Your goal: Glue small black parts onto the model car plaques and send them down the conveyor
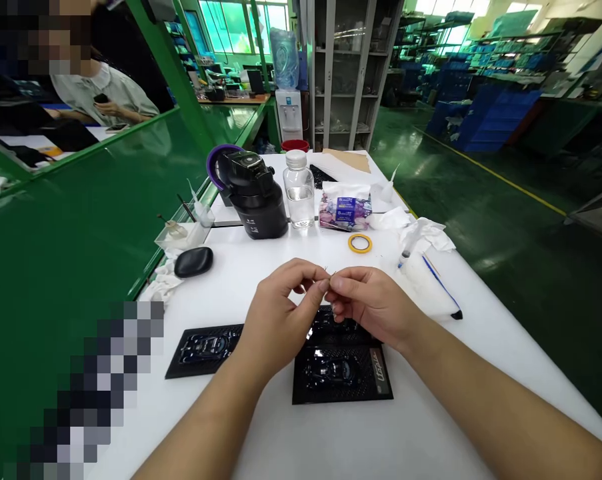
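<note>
My left hand (285,307) and my right hand (373,297) meet above the middle of the white table, thumbs and forefingers pinched together. A thin sliver or wire-like tip pokes up between the fingertips; what it belongs to is too small to name. Below my hands lies a black base with a dark blue model car (333,370) and a "Utopia"-like nameplate (379,370). Another model car (331,323) behind it is partly covered by my hands. Left of my forearm sits a third model car (208,348) on its own black base.
Behind my hands stand a black jug (258,203), a clear water bottle (299,197), a tissue pack (345,210) and a yellow tape roll (360,243). A black oval case (193,262) lies left; a syringe (405,253) and a blue-edged white pouch (431,287) lie right. A person sits far left.
</note>
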A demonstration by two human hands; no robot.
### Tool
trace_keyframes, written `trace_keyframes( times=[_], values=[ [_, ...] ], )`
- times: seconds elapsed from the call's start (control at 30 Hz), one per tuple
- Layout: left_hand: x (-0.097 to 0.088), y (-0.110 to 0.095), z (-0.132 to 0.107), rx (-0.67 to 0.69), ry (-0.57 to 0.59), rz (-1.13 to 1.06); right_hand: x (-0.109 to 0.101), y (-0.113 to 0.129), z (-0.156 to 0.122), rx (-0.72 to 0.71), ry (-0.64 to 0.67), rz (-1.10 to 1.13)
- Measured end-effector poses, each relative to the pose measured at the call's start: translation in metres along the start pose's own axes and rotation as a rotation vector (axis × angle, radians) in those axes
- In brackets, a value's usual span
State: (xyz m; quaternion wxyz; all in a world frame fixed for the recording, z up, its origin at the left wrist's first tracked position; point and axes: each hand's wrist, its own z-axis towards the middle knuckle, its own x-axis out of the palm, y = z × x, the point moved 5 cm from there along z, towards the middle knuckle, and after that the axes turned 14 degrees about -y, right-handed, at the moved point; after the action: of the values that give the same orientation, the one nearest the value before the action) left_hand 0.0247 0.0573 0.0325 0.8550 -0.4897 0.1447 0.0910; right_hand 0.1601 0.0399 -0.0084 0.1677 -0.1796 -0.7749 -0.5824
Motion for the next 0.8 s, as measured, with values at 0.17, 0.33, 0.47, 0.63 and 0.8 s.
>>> trace_keyframes(
  times=[0.17, 0.33, 0.47, 0.63, 0.8],
  values=[
    [-0.002, -0.01, -0.004, 0.141, -0.02, 0.092, -0.005, -0.001, 0.001, -0.049, -0.052, -0.142],
    [-0.005, 0.006, -0.001, -0.133, 0.024, 0.001, -0.003, 0.031, -0.013, -0.847, -0.259, -0.747],
    [-0.003, 0.017, 0.0, -0.334, 0.05, -0.028, 0.01, 0.038, -0.03, -1.267, -0.235, -0.972],
    [-0.001, 0.015, -0.001, -0.348, 0.07, -0.021, 0.014, 0.038, -0.036, -1.349, -0.196, -1.006],
    [-0.001, 0.013, -0.001, -0.345, 0.069, -0.049, 0.019, 0.039, -0.04, -1.445, -0.171, -1.103]
  ],
)
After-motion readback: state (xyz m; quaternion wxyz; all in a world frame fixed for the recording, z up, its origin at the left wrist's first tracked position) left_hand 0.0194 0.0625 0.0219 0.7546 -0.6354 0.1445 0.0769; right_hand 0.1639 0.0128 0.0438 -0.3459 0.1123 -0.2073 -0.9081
